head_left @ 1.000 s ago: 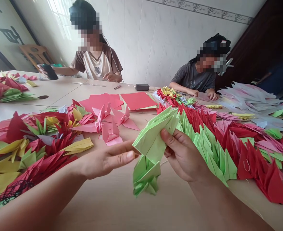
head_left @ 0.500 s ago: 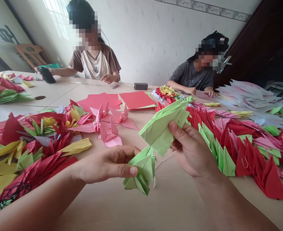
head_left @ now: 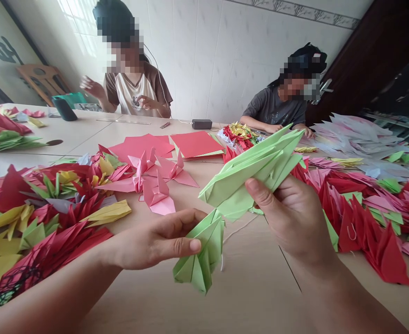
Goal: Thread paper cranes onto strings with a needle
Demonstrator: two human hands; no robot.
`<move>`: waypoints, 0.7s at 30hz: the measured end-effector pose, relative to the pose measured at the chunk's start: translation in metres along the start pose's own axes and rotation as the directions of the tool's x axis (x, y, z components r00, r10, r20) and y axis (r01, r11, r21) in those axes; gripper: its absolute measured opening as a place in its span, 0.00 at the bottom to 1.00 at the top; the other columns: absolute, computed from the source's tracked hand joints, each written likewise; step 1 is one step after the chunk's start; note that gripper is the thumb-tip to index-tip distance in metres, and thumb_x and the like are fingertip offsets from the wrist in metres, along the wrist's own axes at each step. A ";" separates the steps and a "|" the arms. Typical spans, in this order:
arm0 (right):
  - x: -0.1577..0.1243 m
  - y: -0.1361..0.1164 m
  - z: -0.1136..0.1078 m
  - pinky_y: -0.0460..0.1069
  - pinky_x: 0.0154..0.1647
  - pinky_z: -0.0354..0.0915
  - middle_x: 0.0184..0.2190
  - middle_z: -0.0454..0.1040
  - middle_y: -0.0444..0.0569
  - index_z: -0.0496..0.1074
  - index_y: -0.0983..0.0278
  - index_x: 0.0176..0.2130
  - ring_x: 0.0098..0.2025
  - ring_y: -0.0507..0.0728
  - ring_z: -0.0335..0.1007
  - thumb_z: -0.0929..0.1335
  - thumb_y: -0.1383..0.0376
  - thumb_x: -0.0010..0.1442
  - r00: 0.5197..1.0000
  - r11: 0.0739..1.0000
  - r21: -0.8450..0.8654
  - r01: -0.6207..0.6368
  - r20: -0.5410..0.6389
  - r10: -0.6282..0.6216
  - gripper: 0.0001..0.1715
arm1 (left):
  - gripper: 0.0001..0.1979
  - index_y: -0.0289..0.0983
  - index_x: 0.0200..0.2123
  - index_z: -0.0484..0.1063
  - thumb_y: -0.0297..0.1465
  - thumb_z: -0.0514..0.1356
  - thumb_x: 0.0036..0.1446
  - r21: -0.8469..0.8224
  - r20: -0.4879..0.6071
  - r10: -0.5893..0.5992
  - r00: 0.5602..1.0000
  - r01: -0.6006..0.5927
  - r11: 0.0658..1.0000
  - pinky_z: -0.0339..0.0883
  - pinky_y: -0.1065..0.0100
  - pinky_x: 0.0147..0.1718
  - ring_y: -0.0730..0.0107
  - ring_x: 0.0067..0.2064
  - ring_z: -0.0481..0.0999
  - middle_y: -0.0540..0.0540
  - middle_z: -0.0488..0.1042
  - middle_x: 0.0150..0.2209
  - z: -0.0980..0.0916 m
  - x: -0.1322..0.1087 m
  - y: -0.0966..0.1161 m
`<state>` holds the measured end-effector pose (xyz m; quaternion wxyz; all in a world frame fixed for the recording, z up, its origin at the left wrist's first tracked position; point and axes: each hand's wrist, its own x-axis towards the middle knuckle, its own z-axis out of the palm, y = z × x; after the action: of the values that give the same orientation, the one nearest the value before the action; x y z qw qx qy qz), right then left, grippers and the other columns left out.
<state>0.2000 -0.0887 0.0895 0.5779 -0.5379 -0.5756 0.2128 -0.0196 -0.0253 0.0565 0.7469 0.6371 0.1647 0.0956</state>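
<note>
My right hand (head_left: 293, 218) grips a stack of light green folded paper cranes (head_left: 256, 169) raised above the table. My left hand (head_left: 155, 241) pinches a smaller bunch of green cranes (head_left: 200, 255) that hangs just below the stack. A thin white thread (head_left: 237, 229) runs between them toward the table. Both hands are closed on the paper.
Piles of red, yellow, green and pink cranes (head_left: 44, 208) lie left; strung red, pink and green cranes (head_left: 360, 208) spread right. Pink cranes (head_left: 155, 185) and red paper sheets (head_left: 193, 144) lie mid-table. Two other people (head_left: 134, 88) (head_left: 281, 109) sit opposite at the beige table (head_left: 246, 287).
My left hand closed on the lower green cranes and pulled them down and left. My right hand lifted the green stack up and to the right.
</note>
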 end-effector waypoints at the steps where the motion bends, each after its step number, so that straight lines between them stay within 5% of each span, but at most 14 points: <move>1: 0.001 -0.001 0.000 0.44 0.24 0.61 0.22 0.65 0.42 0.74 0.63 0.31 0.25 0.51 0.59 0.71 0.57 0.62 1.000 1.000 -0.011 0.005 -0.001 -0.005 0.13 | 0.17 0.44 0.53 0.67 0.39 0.59 0.62 -0.005 0.019 0.004 1.000 -0.004 1.000 0.67 0.67 0.40 0.63 0.44 0.72 0.46 0.72 0.44 -0.002 0.000 -0.001; 7: 0.009 0.009 -0.003 0.46 0.25 0.65 0.24 0.68 0.42 0.75 0.61 0.33 0.26 0.53 0.64 0.71 0.56 0.61 0.999 0.999 0.029 0.016 -0.042 -0.015 0.11 | 0.22 0.41 0.55 0.65 0.39 0.63 0.59 -0.078 0.095 0.040 0.995 -0.032 0.996 0.66 0.66 0.40 0.62 0.45 0.71 0.44 0.71 0.46 -0.011 0.004 -0.013; 13: 0.011 0.018 -0.008 0.47 0.24 0.65 0.25 0.66 0.42 0.75 0.59 0.38 0.26 0.54 0.64 0.71 0.53 0.62 0.998 0.998 0.056 0.010 -0.054 -0.007 0.12 | 0.12 0.40 0.49 0.71 0.34 0.60 0.63 -0.011 0.014 0.046 0.999 -0.046 0.999 0.65 0.67 0.46 0.67 0.47 0.72 0.47 0.74 0.45 -0.011 0.004 -0.009; 21: 0.007 0.013 -0.004 0.48 0.28 0.66 0.26 0.67 0.42 0.74 0.58 0.34 0.29 0.54 0.66 0.71 0.57 0.63 0.998 0.990 0.131 0.060 -0.007 -0.059 0.08 | 0.16 0.39 0.47 0.72 0.42 0.57 0.63 0.102 -0.073 0.082 0.994 -0.074 0.992 0.65 0.61 0.49 0.62 0.47 0.72 0.44 0.74 0.43 -0.006 0.004 -0.007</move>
<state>0.2098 -0.0796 0.0826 0.6189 -0.4819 -0.5753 0.2320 -0.0180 -0.0199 0.0482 0.7032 0.6751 0.1729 0.1410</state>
